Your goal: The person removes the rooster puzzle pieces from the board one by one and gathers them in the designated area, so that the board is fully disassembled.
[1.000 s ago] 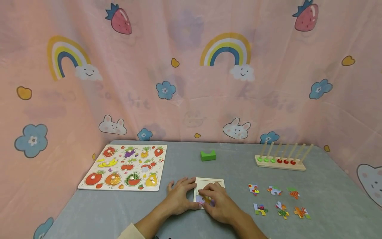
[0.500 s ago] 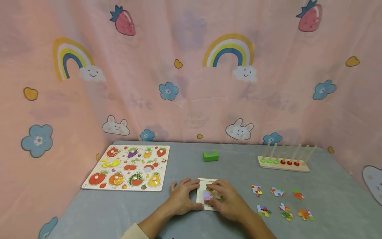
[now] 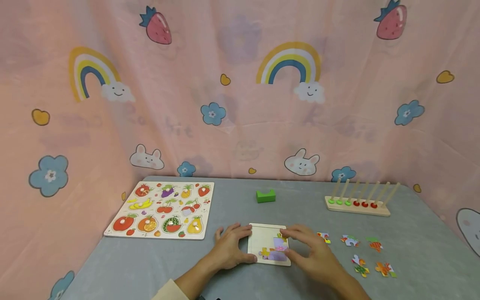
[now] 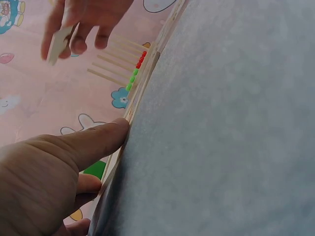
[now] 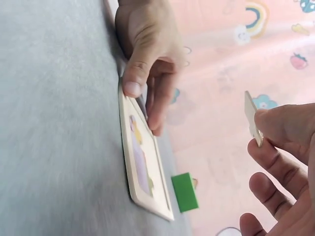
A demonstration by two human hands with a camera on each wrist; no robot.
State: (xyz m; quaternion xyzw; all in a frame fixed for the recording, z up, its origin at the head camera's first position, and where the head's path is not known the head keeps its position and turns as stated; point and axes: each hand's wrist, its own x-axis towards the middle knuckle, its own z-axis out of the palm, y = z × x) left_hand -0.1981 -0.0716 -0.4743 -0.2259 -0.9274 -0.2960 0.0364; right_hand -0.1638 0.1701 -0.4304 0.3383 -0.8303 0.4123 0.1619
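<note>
A small wooden puzzle tray [image 3: 260, 236] lies on the table. My left hand [image 3: 229, 250] holds its left side, thumb at the near corner and fingertips at the far one. Yellow and lilac puzzle pieces [image 3: 273, 255] sit along the tray's near side. Over the tray's right part, my right hand [image 3: 313, 254] pinches a lilac puzzle piece [image 3: 279, 242] between thumb and index finger. In the right wrist view this held piece [image 5: 251, 115] is tilted up, apart from the tray, its pale edge and back showing.
Several loose puzzle pieces [image 3: 384, 268] lie to the right, partly hidden by my right hand. A fruit knob puzzle board [image 3: 207, 208] is at the left. Behind the tray stands a green notched block [image 3: 266, 196]. A peg rack with beads [image 3: 358, 207] stands back right.
My right hand has lifted the lilac piece from the tray's near area and moved it rightward, uncovering the pieces beneath. My left hand stays at the tray's left side.
</note>
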